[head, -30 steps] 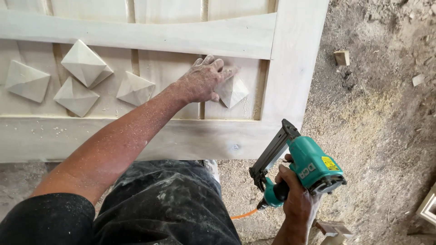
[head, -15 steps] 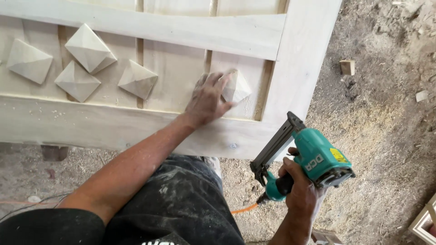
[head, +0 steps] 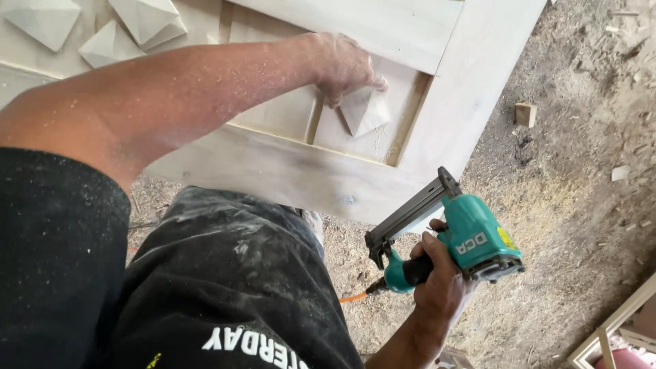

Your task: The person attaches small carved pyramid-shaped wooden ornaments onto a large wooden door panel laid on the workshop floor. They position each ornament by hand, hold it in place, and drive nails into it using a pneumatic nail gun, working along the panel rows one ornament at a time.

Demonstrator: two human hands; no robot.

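Two hands work: left hand (head: pixel 344 65) fingers pressed flat on a pyramid block (head: pixel 365 111) on the door (head: pixel 287 171); right hand (head: pixel 441 280) fingers clamped around a nailer (head: pixel 471 239).

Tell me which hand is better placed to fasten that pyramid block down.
Right, probably. The right hand already grips the teal nail gun just off the panel, while the left hand presses the pyramid block.
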